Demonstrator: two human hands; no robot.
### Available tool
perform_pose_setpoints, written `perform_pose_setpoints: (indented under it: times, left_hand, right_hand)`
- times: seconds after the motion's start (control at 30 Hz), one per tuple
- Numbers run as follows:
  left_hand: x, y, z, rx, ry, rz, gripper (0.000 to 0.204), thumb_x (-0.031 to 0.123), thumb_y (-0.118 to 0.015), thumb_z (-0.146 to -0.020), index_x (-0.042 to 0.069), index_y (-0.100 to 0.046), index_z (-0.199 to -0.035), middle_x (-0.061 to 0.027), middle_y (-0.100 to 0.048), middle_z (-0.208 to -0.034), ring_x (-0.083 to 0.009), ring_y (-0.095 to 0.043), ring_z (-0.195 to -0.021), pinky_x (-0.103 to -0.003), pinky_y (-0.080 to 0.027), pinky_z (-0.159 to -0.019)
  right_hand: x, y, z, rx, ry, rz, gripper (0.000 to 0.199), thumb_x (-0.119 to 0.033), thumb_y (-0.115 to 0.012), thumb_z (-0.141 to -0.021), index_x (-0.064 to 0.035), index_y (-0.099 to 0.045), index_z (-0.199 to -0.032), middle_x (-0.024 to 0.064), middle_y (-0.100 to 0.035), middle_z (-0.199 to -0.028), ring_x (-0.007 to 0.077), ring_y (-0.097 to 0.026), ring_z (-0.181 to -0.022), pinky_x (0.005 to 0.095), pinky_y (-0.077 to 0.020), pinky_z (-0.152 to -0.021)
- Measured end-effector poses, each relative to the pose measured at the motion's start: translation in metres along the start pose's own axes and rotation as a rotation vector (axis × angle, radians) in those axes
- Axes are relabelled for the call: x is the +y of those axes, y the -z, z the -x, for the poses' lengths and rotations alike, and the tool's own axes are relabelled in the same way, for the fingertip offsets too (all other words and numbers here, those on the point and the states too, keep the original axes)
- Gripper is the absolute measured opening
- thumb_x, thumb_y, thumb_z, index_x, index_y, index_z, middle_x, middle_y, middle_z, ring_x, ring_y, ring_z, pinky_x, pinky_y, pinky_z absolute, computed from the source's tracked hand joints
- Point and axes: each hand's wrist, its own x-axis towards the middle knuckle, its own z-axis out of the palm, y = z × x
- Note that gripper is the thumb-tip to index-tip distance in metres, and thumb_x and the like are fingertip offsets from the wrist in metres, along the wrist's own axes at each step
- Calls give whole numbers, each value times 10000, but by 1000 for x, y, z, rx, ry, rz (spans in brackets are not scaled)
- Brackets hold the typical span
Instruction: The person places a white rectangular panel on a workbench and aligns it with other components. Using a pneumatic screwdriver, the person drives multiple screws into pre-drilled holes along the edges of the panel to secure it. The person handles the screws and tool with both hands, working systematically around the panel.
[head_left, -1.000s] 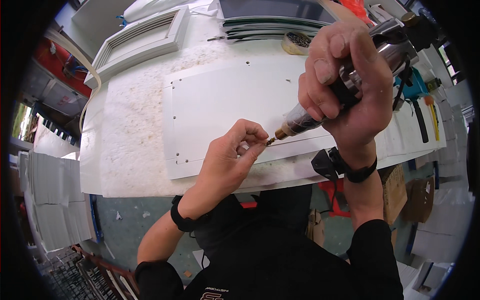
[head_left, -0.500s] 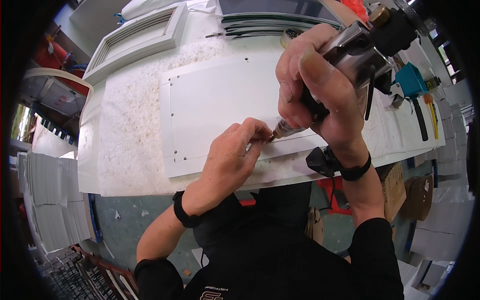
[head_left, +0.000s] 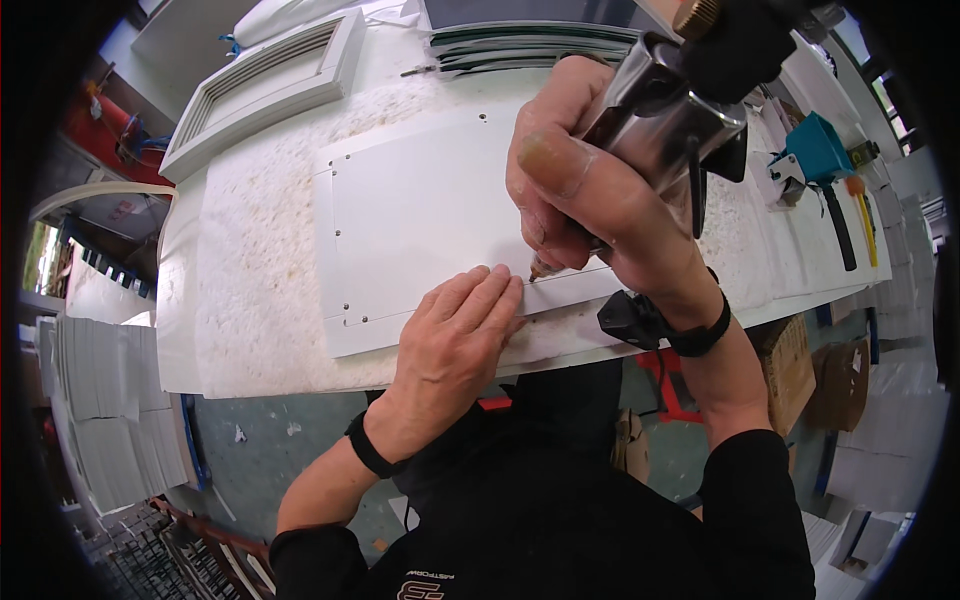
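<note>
A white framed panel (head_left: 425,195) lies flat on the padded work table, with small screws (head_left: 338,233) along its left side. My right hand (head_left: 620,205) is wrapped round a silver and black power screwdriver (head_left: 655,110). Its tip points down at the seam near the panel's front edge; whether a screw sits under it is too small to tell. Just left of that tip, my left hand (head_left: 455,325) rests flat on the panel's front edge, fingers stretched out and side by side. My right hand and the tool hide the panel's right part.
A white slatted frame (head_left: 265,95) stands at the back left. Behind the panel lies a stack of dark-edged sheets (head_left: 540,50). At the right are a teal container (head_left: 820,150), a black handle (head_left: 838,228) and a yellow rod (head_left: 867,235). Stacked white boards (head_left: 110,400) stand on the left.
My left fingers have gone from a pinch at the screwdriver's tip to lying flat on the panel. My right hand and the screwdriver have shifted slightly left and down.
</note>
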Motion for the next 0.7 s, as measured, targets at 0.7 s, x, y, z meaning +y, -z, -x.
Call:
perform_pose_setpoints:
  times: [0.7]
  left_hand:
    - [-15,47,-64,-415,8,80,183,168,-687,-947,50,-672,-1087,-100,-693,-957,-295,-663,-942,-402,-554,-802]
  right_hand:
    - [-23,40,-12,230,243,53,316,-348,-597,-1026,-53,-567,-917,49,-564,-733,74,-462,-456,246,-389,-462]
